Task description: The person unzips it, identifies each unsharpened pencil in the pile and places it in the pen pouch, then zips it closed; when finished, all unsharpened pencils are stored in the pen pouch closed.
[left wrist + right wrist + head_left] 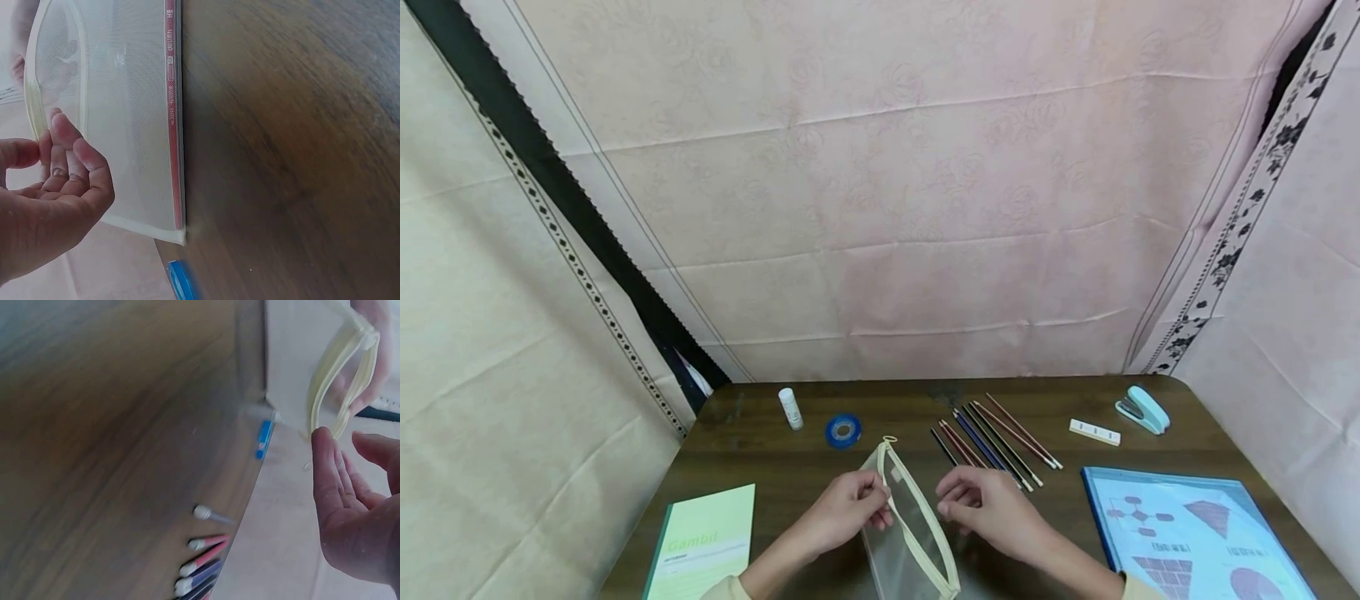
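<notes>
Nearest, the left hand [852, 510]'s fingers pinch the zip edge of the mesh pouch [131, 137], between both hands, a red pencil [174, 137] seemingly inside. The right hand [988, 510]'s fingers, loosely parted, hold nothing just beside its gaping mouth. A light, steady pinch, with the opposite edge eased outward, would probably keep that mouth wide. Beyond, pencils [995, 439] lie fanned on the dark wood-grain surface [737, 450]; farther, a glue stick [791, 409] stands near its back edge. Pale patterned cloth [887, 208] hangs behind.

Pouch [891, 571] centre; pencils [997, 447] behind, rightward; tape [832, 433] behind, leftward; notebook [703, 542] left; folder [1202, 537] right; stapler [1144, 410] behind folder
</notes>
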The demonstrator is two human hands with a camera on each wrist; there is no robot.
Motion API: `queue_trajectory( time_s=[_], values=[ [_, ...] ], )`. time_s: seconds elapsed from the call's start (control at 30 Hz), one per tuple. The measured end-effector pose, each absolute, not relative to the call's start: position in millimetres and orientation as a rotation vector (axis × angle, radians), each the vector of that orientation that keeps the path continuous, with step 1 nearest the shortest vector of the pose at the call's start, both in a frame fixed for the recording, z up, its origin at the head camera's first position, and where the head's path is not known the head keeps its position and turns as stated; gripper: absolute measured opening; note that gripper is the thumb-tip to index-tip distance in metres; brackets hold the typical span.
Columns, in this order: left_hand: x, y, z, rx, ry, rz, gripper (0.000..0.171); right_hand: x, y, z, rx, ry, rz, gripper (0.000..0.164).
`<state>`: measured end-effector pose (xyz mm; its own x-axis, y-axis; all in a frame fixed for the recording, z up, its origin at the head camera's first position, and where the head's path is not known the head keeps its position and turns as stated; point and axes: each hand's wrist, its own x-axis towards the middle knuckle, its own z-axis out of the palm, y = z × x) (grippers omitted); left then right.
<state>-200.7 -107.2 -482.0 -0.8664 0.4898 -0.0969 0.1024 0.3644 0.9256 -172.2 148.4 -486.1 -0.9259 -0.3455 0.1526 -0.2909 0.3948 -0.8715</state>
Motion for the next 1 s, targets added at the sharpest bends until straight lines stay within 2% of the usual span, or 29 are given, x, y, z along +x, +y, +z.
queue_trajectory(
  time_s=[0.27, 0.6, 1.0],
  values=[
    [-197.0, -108.4, -476.5, 0.514, 2.254, 1.52, 0.022, -189.6, 172.2, -492.5, -0.516, 2.843, -1.359, 0.01],
    [-196.3, -110.0, -480.0, 0.491, 2.237, 1.532, 0.022, -213.4, 191.4, -501.5, -0.515, 2.898, -1.264, 0.026],
    [-194.3, -108.3, -479.5, 0.484, 2.208, 1.545, 0.023, -220.3, 196.5, -514.9, -0.537, 2.854, -1.126, 0.032]
  ],
)
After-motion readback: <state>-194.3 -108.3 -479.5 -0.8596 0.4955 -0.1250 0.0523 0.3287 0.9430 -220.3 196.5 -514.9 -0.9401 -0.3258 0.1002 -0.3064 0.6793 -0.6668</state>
